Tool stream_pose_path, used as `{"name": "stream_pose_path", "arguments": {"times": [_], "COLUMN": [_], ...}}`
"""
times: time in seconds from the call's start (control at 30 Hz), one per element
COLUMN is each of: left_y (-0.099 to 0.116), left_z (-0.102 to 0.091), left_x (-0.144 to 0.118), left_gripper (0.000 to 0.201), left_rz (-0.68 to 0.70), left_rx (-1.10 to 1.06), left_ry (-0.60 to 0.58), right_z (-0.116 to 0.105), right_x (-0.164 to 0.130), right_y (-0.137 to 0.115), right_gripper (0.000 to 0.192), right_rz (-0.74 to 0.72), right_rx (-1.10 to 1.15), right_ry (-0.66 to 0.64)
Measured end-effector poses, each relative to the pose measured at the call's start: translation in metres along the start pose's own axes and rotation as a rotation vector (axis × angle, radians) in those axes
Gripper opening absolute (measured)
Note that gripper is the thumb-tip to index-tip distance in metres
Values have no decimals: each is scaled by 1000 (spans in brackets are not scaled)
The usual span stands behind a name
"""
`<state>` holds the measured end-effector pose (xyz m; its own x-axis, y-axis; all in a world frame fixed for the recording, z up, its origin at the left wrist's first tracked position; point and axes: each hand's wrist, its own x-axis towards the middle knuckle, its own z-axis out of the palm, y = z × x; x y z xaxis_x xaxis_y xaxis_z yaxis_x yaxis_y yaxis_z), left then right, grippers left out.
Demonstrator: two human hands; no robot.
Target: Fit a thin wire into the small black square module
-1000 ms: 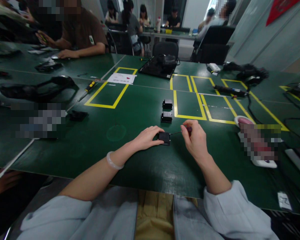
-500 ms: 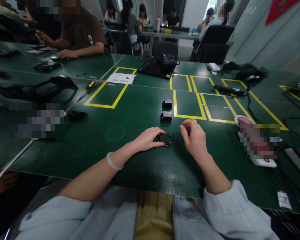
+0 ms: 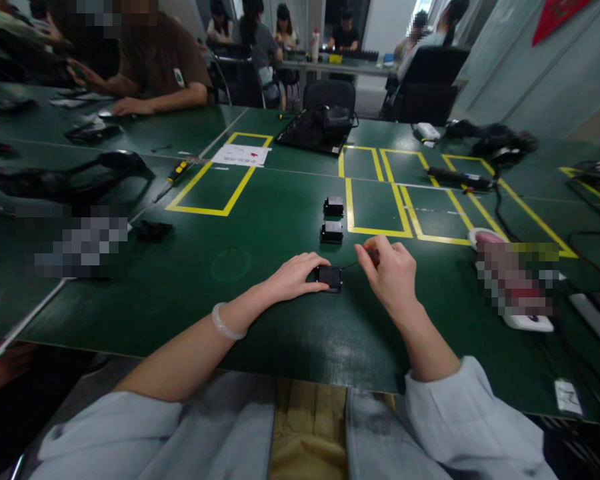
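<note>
My left hand [image 3: 300,275] steadies a small black box-shaped part [image 3: 329,275] on the green table, thumb on its near side and fingers at its far left edge. My right hand [image 3: 393,272] is closed around the dark reddish handle of a screwdriver [image 3: 374,256], which the fingers partly hide. Its thin shaft points left to the right edge of the black part; whether the tip sits in a screw is too small to tell. Just beyond stand two similar black parts with grey tops, the nearer part [image 3: 332,231] and the farther part [image 3: 334,205].
Yellow tape outlines [image 3: 380,233] mark the green table [image 3: 280,340]. A yellow-black screwdriver [image 3: 179,172] lies to the left, a black corded tool [image 3: 460,179] at the right. A white-edged, blurred-out object [image 3: 530,323] lies right of my hand. A person [image 3: 170,67] sits across the table.
My right hand has turned slightly at the wrist and shifted a little, with the screwdriver still in it. My left hand and the black part stay in place.
</note>
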<state>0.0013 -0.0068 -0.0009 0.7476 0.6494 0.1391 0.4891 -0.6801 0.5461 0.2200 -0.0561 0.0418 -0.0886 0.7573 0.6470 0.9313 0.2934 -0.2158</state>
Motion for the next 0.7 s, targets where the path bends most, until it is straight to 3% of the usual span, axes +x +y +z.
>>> {"name": "stream_pose_path", "arguments": {"times": [0.37,0.7], "left_y": [-1,-1], "left_z": [0,2], "left_x": [0,0], "left_gripper": [38,41], "left_rz": [17,19], "left_rx": [-5,19], "left_ry": [26,35], "right_z": [0,2], "right_x": [12,15], "right_y": [-11,-20], "right_gripper": [37,39], "right_rz": [48,28], "right_rx": [-176,-195], "right_ry": [-99,-101]}}
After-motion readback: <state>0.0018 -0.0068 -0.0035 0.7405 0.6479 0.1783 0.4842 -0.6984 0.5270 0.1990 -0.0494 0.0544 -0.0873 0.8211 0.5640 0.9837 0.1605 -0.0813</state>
